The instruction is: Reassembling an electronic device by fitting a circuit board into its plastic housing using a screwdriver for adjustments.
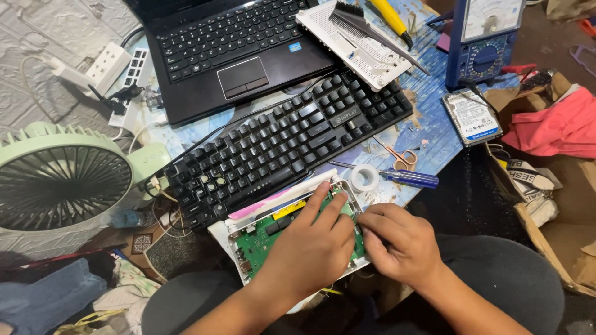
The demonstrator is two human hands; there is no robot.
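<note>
left hand (310,245): lying flat, fingers spread and pointing toward 1 o'clock, pressing on the green board (264,239); not clamped on anything.
right hand (400,242): sitting at 3 o'clock of the left hand, fingers curling in together against the right edge of the case (233,239); whether they are pinching something i cannot tell.
case: white, open, resting at 6 o'clock of the scene on the person's lap, holding the board inside; a pink strip is running along its upper rim.
keyboard (285,146): black, lying at 12 o'clock of the case, just beside it, tilting up toward 2 o'clock.
laptop (230,53): black, sitting at 11 o'clock of the keyboard.
tape roll (364,178): white, lying at 1 o'clock of the case, near it.
screwdriver (410,178): blue-handled, lying at 3 o'clock of the tape roll.
scissors (400,156): small, lying at 12 o'clock of the screwdriver.
hard drive (472,116): lying at 2 o'clock, below the blue meter (487,40).
fan (62,183): pale green, standing at 9 o'clock.
power strip (102,65): white, lying at 10 o'clock.
</note>
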